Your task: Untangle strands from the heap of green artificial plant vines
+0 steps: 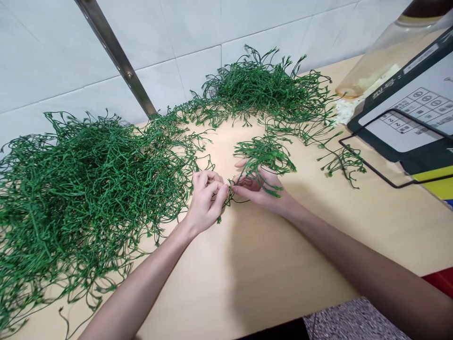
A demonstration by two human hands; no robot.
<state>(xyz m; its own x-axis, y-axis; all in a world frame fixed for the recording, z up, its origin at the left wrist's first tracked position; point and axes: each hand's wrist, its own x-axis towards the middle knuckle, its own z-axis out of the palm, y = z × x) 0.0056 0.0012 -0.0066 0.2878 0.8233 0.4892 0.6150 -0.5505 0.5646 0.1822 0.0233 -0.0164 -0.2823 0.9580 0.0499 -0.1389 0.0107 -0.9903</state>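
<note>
My left hand (209, 196) is closed in a pinch on a thin green plastic stem (230, 186) near the middle of the table. Close beside it, my right hand (260, 184) is closed with thumb and finger at the same stem. A bunch of green plastic stems (265, 153) with small forked tips lies across the fingers and palm of my right hand, hiding part of them. To the left spreads a large heap of the same stems (92, 184), reaching close to my left hand.
Another heap of stems (262, 87) lies by the tiled wall (198, 66). A few loose stems (342, 163) are on the table (304, 264) at right, near a black wire stand (371, 167), a dark printed box (406, 104) and a clear jar (378, 56). A metal post (122, 66) stands behind.
</note>
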